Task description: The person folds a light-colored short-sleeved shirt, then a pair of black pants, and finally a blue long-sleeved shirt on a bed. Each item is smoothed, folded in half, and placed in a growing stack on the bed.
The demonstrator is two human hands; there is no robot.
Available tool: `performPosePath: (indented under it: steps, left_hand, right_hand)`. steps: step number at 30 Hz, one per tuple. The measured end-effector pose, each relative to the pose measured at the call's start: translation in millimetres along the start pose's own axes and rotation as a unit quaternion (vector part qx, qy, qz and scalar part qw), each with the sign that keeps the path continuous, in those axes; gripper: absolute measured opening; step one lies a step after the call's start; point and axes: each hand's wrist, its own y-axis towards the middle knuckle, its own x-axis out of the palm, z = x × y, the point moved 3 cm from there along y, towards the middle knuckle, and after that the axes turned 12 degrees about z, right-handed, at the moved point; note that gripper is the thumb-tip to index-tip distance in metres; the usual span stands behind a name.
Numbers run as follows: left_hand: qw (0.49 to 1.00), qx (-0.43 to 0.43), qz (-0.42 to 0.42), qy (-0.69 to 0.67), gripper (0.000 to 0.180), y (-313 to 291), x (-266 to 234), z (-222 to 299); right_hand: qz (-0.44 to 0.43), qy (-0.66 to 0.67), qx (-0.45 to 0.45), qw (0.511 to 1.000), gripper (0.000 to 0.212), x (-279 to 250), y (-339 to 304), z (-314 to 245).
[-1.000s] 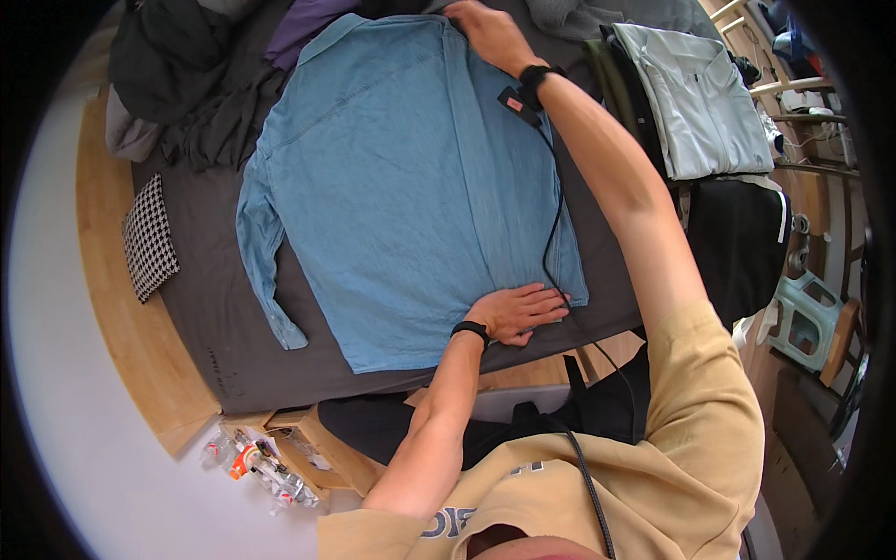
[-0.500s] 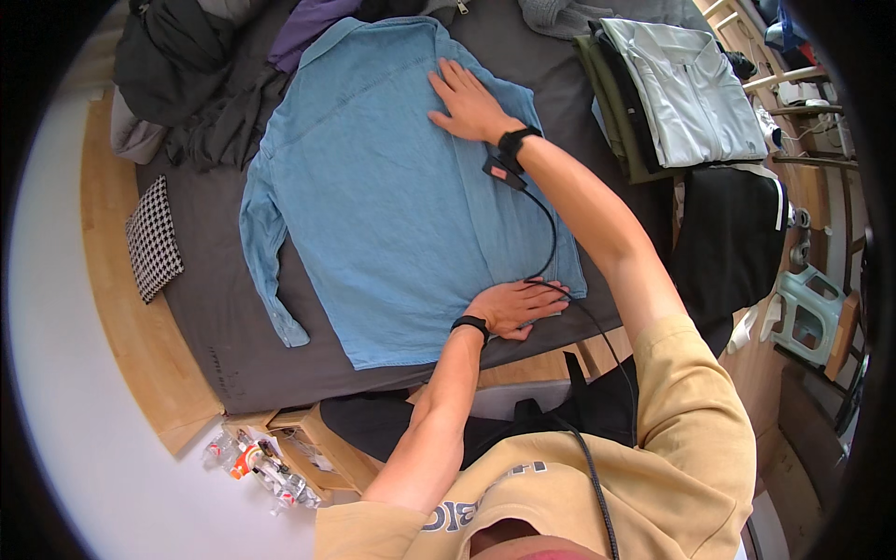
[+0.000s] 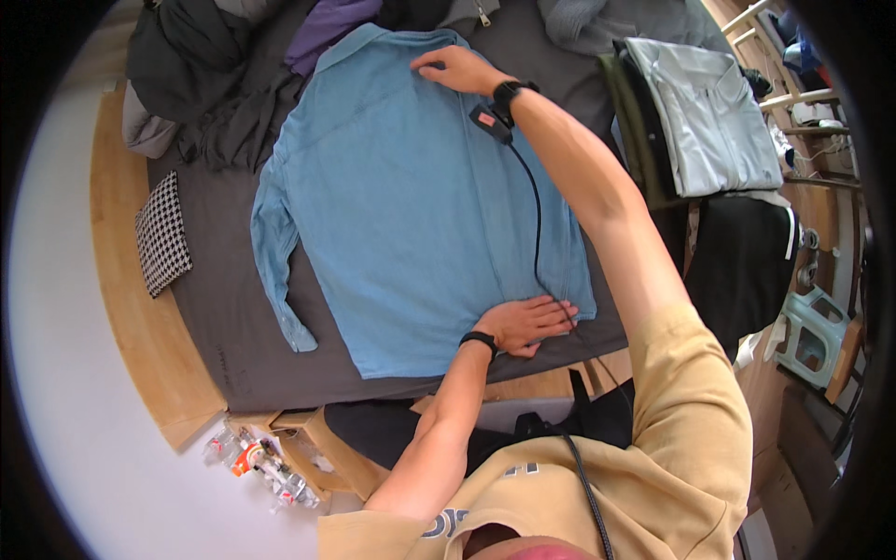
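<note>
A light blue button-less-side-up shirt [image 3: 401, 205] lies spread on a dark grey bed sheet [image 3: 210, 327], its collar at the far end and one sleeve stretched down the left side. The right sleeve is not visible out to the side. My left hand [image 3: 529, 325] rests flat on the shirt's near right corner, fingers extended. Over the shirt's upper right part, near the collar, is my right hand [image 3: 459, 71]. Its fingers point left, slightly bent, with a gap between thumb and fingers and no cloth visibly gripped. A black cable runs from my right wrist.
Folded clothes [image 3: 705, 117], a light grey top uppermost, are stacked at the far right beside black fabric [image 3: 742, 257]. Dark garments [image 3: 187, 61] and a purple one [image 3: 327, 33] lie at the back left. A houndstooth cushion [image 3: 162, 233] sits by the wooden bed edge; a pale blue stool [image 3: 810, 336] stands right.
My right hand has moved left and toward the collar, its spread fingers drawing in from lying flat on the shirt. My left hand stays pressed on the near right corner. The view shifted slightly.
</note>
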Motion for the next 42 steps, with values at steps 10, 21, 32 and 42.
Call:
performPosePath:
  steps: [10,21,32,42]
  left_hand:
    - [0.999,0.002,0.026,0.022,0.091,-5,2,2]
    - [0.999,0.010,0.035,-0.005,0.092,-7,5,-2]
    - [0.997,0.018,0.065,-0.048,0.089,-10,10,-6]
    - [0.999,0.013,0.039,-0.019,0.089,-8,3,-3]
  right_hand:
    - [0.128,-0.216,0.181,0.951,0.062,-37,30,33]
    - [-0.140,0.082,0.426,0.890,0.092,-48,164,44]
    - [-0.056,0.317,0.253,0.912,0.051,-16,250,39]
    - [-0.227,-0.330,0.087,0.912,0.067,-22,129,7]
